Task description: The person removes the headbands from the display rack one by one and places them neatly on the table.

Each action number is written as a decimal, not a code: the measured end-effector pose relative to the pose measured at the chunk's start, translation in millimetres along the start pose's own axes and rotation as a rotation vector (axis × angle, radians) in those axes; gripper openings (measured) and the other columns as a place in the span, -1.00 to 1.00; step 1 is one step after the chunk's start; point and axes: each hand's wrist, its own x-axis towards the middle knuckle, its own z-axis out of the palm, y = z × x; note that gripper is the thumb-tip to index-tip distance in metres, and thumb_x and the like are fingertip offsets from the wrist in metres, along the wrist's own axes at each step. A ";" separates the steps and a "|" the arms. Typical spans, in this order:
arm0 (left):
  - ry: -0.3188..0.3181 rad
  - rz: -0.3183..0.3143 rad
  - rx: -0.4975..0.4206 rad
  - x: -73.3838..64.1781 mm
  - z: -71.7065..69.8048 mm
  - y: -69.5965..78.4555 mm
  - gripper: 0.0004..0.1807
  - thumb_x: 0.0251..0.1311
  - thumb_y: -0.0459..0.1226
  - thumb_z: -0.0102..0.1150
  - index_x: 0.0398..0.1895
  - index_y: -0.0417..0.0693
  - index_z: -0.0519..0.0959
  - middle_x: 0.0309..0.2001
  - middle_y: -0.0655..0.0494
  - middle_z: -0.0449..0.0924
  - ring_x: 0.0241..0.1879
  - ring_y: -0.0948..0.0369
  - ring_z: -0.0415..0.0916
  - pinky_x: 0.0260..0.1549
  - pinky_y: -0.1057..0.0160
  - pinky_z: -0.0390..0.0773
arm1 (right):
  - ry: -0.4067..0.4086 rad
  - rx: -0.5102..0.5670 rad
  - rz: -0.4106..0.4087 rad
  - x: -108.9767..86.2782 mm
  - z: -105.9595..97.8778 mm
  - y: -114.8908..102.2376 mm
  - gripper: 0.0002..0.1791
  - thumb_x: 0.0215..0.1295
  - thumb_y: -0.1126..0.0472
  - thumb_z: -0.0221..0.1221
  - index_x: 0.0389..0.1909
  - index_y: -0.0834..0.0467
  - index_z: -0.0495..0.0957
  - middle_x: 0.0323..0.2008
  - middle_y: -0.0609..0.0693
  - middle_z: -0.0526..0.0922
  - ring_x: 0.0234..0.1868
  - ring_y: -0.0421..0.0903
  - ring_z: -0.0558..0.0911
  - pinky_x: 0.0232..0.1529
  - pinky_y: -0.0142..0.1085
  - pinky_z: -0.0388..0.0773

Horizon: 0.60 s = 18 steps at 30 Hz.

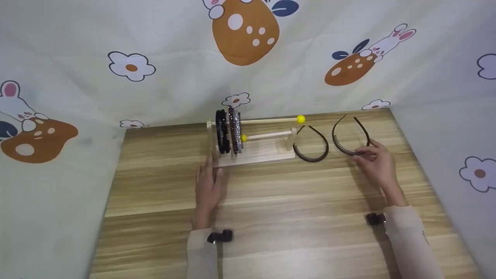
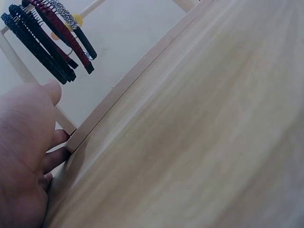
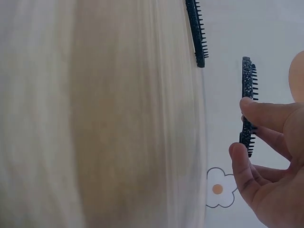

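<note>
A toothed dark headband [image 1: 339, 146] is pinched between the thumb and fingers of my right hand [image 1: 378, 164]; in the right wrist view this headband [image 3: 247, 85] looks speckled and is held above the table. To its left lies another dark toothed headband [image 1: 326, 147], beside the stand's right end. Several headbands [image 1: 235, 133], black, dark red and silvery, hang together at the left of a wooden stand [image 1: 257, 155]. My left hand [image 1: 208, 190] rests by the stand's left end, its fingers [image 2: 56, 159] extended and touching the corner of the base.
The stand has two horizontal rods, each tipped with a yellow ball [image 1: 301, 119], and a short post [image 1: 291, 141] at its right end. Beneath everything is a wood-grain table [image 1: 279, 217]. A printed cloth [image 1: 174, 89] rises behind and at both sides.
</note>
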 end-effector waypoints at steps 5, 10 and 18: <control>0.001 0.024 -0.001 0.6 0.1 -0.5 -0.25 0.78 -0.03 -0.12 0.84 -0.08 0.00 0.74 -0.23 0.12 0.72 -0.39 -0.08 0.74 -0.30 -0.29 | -0.033 -0.054 0.009 4.8 -2.1 5.1 -0.77 0.32 0.42 0.52 -0.04 0.36 0.80 0.51 0.53 0.43 0.38 0.57 0.56 0.43 0.44 0.43; 0.012 0.069 0.002 1.3 0.5 -1.1 -0.25 0.77 -0.06 -0.11 0.84 -0.12 -0.01 0.74 -0.23 0.14 0.68 -0.35 0.13 0.76 -0.19 -0.31 | -0.056 -0.081 0.006 7.8 -3.0 9.6 -0.77 0.33 0.39 0.53 -0.04 0.36 0.81 0.49 0.57 0.43 0.24 0.54 0.67 0.45 0.45 0.41; 0.015 0.048 0.002 0.4 0.6 -1.7 -0.25 0.78 -0.05 -0.12 0.84 -0.11 0.00 0.74 -0.22 0.14 0.71 -0.37 0.02 0.76 -0.23 -0.31 | -0.104 -0.078 0.018 12.6 -2.5 16.8 -0.76 0.32 0.41 0.53 -0.04 0.39 0.80 0.48 0.62 0.41 0.36 0.57 0.56 0.50 0.44 0.36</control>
